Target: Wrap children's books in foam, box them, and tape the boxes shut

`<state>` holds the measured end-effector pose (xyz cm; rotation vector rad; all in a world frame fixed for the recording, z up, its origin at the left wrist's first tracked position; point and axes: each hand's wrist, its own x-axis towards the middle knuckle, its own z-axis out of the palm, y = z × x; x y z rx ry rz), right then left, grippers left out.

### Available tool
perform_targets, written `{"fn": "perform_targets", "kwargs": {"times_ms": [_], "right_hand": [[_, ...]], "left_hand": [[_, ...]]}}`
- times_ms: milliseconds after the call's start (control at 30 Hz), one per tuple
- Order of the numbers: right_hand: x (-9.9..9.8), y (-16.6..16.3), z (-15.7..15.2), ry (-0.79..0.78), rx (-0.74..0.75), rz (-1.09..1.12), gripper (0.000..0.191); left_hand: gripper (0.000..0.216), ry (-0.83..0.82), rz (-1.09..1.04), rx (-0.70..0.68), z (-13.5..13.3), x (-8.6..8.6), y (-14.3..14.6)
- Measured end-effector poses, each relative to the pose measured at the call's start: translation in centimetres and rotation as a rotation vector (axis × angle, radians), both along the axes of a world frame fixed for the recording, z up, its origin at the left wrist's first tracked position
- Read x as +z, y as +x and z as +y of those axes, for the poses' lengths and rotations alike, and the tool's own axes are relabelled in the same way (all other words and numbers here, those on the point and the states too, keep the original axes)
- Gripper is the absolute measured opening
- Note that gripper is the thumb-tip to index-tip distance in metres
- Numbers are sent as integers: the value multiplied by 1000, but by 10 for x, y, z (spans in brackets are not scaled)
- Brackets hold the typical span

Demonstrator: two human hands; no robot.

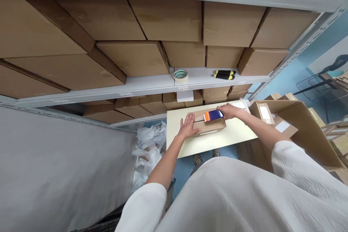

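A small cardboard box (210,127) lies on a pale yellow tabletop (187,147), with a dark seam along its top and a white label on its near side. My left hand (187,127) rests flat on the box's left end, fingers spread. In my right hand (228,111) is a blue and orange tape dispenser (214,115), held over the right part of the box's top. Its orange front points left along the seam. Whether tape is stuck down under it cannot be made out.
Grey shelving with several cardboard boxes (165,18) stands ahead. A tape roll (181,75) and black-and-yellow utility knives (224,74) lie on a shelf. To the right, a large open carton (312,130) holds smaller boxes. White plastic bags (149,148) lie left of the table.
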<state>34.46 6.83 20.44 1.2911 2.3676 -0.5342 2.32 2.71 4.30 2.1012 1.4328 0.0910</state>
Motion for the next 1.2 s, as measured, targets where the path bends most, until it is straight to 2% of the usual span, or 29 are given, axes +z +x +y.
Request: {"fn": "perform_targets", "kwargs": {"times_ms": [167, 267, 600, 767, 933, 1200], "right_hand": [[1, 4, 3, -14, 20, -29, 52], [1, 20, 6, -9, 5, -58, 51], [-10, 126, 6, -13, -99, -128, 48], [-21, 164, 4, -34, -113, -119, 48], [-41, 168, 8, -48, -106, -152, 51], [-84, 133, 22, -62, -56, -242, 64]], "left_hand": [[112, 18, 89, 10, -2, 5, 4], [113, 33, 121, 39, -3, 4, 3], [113, 64, 150, 32, -1, -6, -1], [113, 68, 199, 32, -1, -4, 0], [112, 63, 228, 35, -2, -1, 1], [115, 32, 192, 30, -2, 1, 1]]}}
